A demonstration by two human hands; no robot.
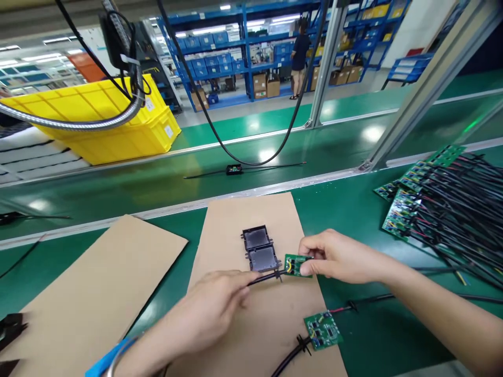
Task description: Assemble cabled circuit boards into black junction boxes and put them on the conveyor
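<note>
My right hand (334, 256) pinches a small green circuit board (293, 265) between thumb and fingers. From the board's left side runs a black cable (265, 278) with a cable tie round it, and my left hand (214, 301) is closed on that cable. Just behind the board, two black plastic housings (262, 257) lie side by side on a cardboard sheet (251, 212), their grey insides facing up. Nearer to me, a second circuit board (324, 331) with cables at both ends rests at the sheet's right edge.
Many wired circuit boards (404, 209) are heaped at the right. Another cardboard sheet (106, 272) lies at the left. Beyond the metal rail, a housing with leads (234, 169) sits on the green belt near a yellow bin (129, 125). A black cable loop (220, 141) hangs ahead. A person (299, 57) stands by shelves.
</note>
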